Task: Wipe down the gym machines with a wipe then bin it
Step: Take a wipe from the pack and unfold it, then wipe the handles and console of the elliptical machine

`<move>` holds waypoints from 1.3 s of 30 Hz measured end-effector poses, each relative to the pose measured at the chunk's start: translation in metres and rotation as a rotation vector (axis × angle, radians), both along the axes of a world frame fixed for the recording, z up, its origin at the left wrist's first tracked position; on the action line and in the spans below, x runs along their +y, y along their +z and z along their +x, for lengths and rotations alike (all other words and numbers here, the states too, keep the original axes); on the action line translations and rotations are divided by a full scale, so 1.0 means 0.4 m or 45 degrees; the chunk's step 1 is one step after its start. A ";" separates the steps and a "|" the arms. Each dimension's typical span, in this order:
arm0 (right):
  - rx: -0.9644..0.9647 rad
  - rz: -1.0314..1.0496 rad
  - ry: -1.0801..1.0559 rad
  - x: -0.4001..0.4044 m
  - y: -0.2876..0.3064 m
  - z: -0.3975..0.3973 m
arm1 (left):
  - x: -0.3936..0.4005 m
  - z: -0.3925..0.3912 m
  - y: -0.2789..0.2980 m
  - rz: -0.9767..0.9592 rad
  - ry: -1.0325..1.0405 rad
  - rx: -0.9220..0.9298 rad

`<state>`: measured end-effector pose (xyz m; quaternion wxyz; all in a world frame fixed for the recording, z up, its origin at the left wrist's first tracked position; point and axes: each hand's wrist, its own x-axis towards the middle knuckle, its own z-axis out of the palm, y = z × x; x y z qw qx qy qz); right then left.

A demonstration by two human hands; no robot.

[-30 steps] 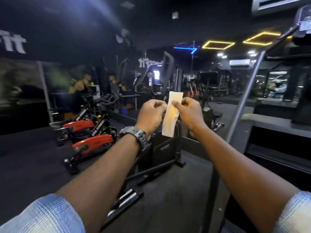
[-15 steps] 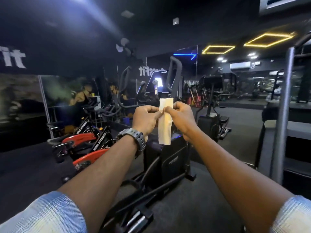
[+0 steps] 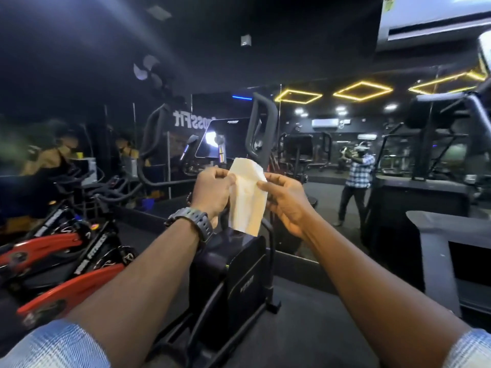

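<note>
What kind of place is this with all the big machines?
It looks like a gym. There is a black stepping machine with a screen right in front, red exercise bikes on the left, and a big wall mirror behind. The person's hands hold a wipe.

Pale blue checked sleeves (image 3: 57,343) (short), dark wristwatch (image 3: 195,221)

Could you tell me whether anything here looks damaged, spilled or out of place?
Nothing stands out. Both hands, left and right, pinch the wipe by its top corners above the black machine.
</note>
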<state>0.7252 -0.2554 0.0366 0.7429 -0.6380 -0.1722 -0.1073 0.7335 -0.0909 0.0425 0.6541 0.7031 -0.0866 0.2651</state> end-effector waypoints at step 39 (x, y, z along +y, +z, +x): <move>-0.237 -0.517 -1.340 -0.073 0.110 1.092 | -0.086 1.228 0.154 0.325 -0.170 -0.318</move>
